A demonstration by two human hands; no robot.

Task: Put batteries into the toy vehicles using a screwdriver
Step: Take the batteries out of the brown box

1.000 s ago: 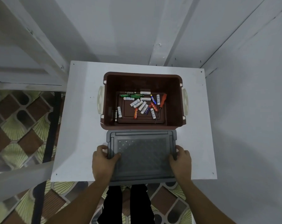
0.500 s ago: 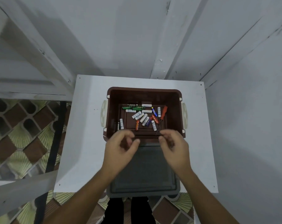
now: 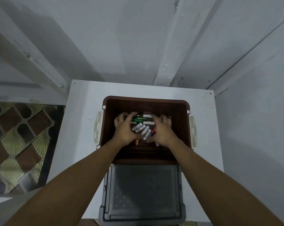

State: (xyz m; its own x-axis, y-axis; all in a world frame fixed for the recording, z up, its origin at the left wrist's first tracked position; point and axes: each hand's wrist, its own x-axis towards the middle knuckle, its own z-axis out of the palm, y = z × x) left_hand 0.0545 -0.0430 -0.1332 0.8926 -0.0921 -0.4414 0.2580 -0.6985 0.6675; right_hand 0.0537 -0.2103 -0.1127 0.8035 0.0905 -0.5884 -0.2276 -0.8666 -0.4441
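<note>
The left grip point(image 3: 125, 130) and right grip point(image 3: 162, 132) now curve around the batteries point(image 3: 142, 128) in the brown bin point(image 3: 146, 99), having come off the grey lid point(image 3: 146, 190) on the counter point(image 3: 82, 128). Whether they hold any, I cannot tell. Gathering supplies seems to be starting.

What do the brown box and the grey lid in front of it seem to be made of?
The brown box looks like moulded plastic with a dull sheen: thin rim, rounded corners, cream handles clipped on. The grey lid seems plastic too, matt, with moulded ridges and a raised frame.
</note>
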